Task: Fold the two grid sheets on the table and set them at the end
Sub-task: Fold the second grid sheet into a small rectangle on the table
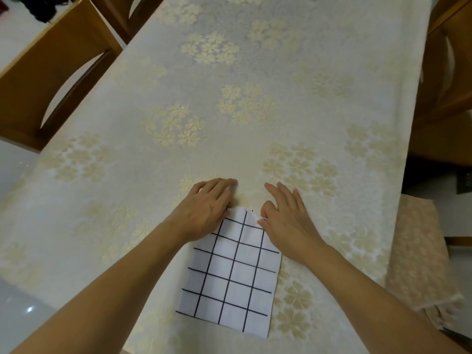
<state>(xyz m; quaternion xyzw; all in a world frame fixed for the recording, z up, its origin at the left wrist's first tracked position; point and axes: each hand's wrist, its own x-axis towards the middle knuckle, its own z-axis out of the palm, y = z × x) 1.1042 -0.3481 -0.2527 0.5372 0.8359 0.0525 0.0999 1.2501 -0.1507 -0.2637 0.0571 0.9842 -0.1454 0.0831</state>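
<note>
A white sheet with a black grid [231, 274] lies folded into a narrow rectangle on the near part of the table, its long side running away from me. My left hand [207, 205] lies over its far left corner, fingers curled down toward the cloth. My right hand [283, 213] covers the far right corner, thumb and forefinger pinching the sheet's edge. Only one grid sheet shows; whether a second lies beneath it I cannot tell.
The table wears a cream tablecloth with gold flower clusters [242, 106]. Wooden chairs stand at the left [51, 72] and at the right [449, 85]. A chair with a beige cushion [419, 251] sits at the near right corner.
</note>
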